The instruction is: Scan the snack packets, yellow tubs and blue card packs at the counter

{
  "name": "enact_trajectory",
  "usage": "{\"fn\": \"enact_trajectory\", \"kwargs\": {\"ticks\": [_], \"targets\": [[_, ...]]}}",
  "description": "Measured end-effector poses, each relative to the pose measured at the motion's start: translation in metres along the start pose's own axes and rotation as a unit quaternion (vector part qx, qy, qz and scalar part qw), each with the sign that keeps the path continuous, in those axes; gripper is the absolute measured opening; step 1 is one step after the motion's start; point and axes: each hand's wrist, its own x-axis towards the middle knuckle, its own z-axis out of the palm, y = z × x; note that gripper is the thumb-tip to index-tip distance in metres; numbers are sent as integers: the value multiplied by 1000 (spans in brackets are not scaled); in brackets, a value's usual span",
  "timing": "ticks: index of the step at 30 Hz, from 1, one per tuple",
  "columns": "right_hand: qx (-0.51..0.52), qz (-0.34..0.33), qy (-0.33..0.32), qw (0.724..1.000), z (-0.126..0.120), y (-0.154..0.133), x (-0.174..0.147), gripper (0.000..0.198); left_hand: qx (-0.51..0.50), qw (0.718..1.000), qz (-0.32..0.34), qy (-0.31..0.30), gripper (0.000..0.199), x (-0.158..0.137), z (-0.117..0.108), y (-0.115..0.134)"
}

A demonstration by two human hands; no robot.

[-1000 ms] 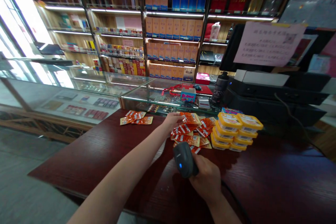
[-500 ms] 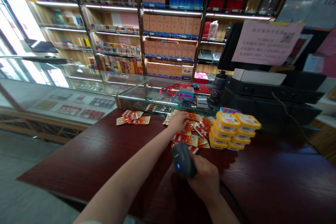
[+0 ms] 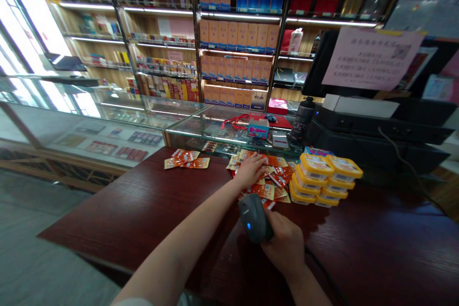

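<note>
My left hand (image 3: 250, 171) lies over a loose heap of orange-and-cream snack packets (image 3: 264, 191), its fingers stretched out across the upper ones. Whether any fingertip pinches a packet is too small to make out. In my right hand (image 3: 286, 244) is a dark grey barcode scanner (image 3: 255, 218) with a blue light, held by its handle just in front of the heap. The scanner's cable runs down to the right. To the left, apart from the heap, several more packets (image 3: 187, 159) lie together on the brown wooden counter (image 3: 143, 220).
Stacked yellow-lidded tubs (image 3: 315, 167) stand right of the heap. Behind them are a dark bottle (image 3: 303, 119) and a black monitor with a pink notice (image 3: 373, 60). A glass display counter (image 3: 201, 126) borders the back, with a small blue-and-pink box (image 3: 258, 129) on it.
My left hand's fingers have spread flatter over the packets. The right hand still holds the scanner in front of the heap. The whole view has shifted slightly.
</note>
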Motion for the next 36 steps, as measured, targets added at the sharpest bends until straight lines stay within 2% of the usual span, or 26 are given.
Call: {"fn": "enact_trajectory", "kwargs": {"ticks": [3, 6, 8, 10, 12, 14, 16, 21, 27, 30, 36], "targets": [[-5, -17, 0, 1000, 1, 2, -2, 38, 8, 999, 2, 37, 40, -12, -11, -8], [-9, -26, 3, 1000, 2, 4, -4, 38, 47, 995, -43, 77, 37, -32, -26, -24], [-14, -29, 5, 999, 2, 5, -5, 36, 98, 984, -117, 87, 36, -48, -36, -37], [-18, -36, 8, 999, 2, 5, -5, 36, 160, 958, -225, 75, 38, -64, -45, -51], [-17, -44, 12, 999, 2, 5, -5, 36, 202, 919, -336, 38, 46, -77, -53, -62], [-17, -51, 15, 998, 2, 5, -5, 36, 211, 891, -401, -9, 54, -87, -60, -66], [-25, -63, 14, 998, 2, 7, -5, 34, 208, 886, -412, -40, 54, -94, -66, -63], [-50, -80, 7, 996, 6, 14, -7, 34, 213, 894, -388, -73, 41, -102, -82, -44], [-44, -69, -20, 996, 4, 14, -8, 35, 226, 912, -340, 35, 36, -120, -86, -60], [-38, -64, -22, 997, 3, 10, -7, 34, 200, 911, -359, 21, 33, -124, -88, -67], [-40, -19, -37, 998, 3, 4, -7, 33, 225, 893, -389, -15, 26, -124, -97, -55]]}}
